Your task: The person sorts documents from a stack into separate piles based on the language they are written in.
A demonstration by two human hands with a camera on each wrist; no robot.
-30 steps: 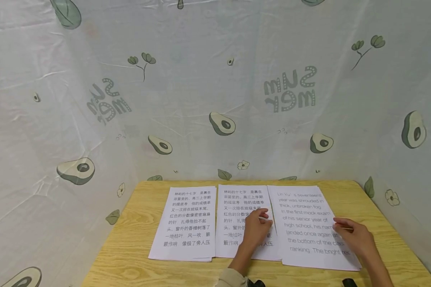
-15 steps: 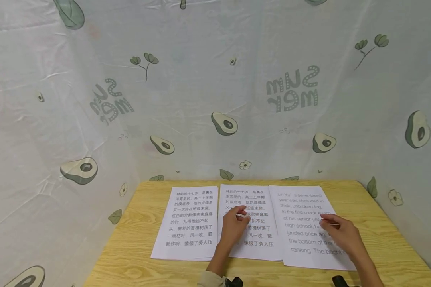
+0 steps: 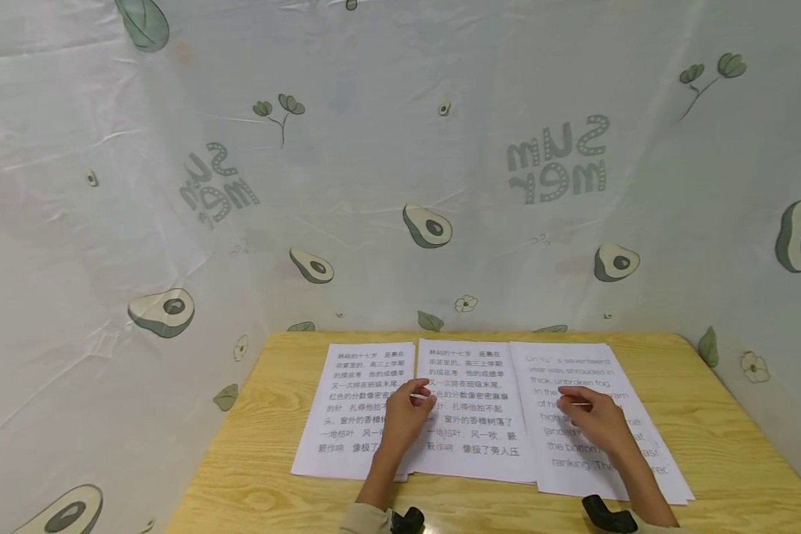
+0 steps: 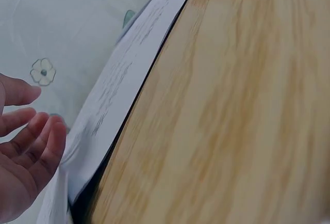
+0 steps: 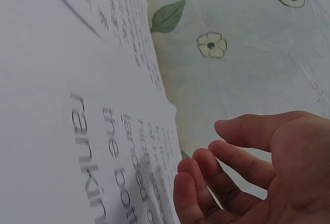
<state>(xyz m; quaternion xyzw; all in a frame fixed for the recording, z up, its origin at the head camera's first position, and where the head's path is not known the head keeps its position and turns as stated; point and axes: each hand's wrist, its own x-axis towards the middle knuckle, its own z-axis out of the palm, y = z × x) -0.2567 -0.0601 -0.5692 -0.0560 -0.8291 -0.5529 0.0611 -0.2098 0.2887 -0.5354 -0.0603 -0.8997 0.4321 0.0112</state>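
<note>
Three stacks of printed paper lie side by side on the table. The left paper stack [image 3: 311, 445] and the middle paper stack [image 3: 470, 467] carry Chinese text; the right paper stack [image 3: 641, 423] has English text. My left hand [image 3: 406, 417] is above the edges where the left and middle stacks meet, fingers loosely bent. Over the English sheet, my right hand [image 3: 595, 420] hides part of the text. Both wrist views show the left hand [image 4: 26, 157] and the right hand [image 5: 247, 167] with relaxed fingers and nothing in them.
A wooden table [image 3: 240, 475] bears the papers. Behind it and at the sides hangs a pale curtain [image 3: 347, 170] printed with avocados, leaves and flowers. Black wrist devices [image 3: 409, 521] sit at both of the person's wrists.
Both hands have moved left: the left from the middle stack to its left edge, the right from the English sheet's right edge to over its text. The view has shifted slightly.
</note>
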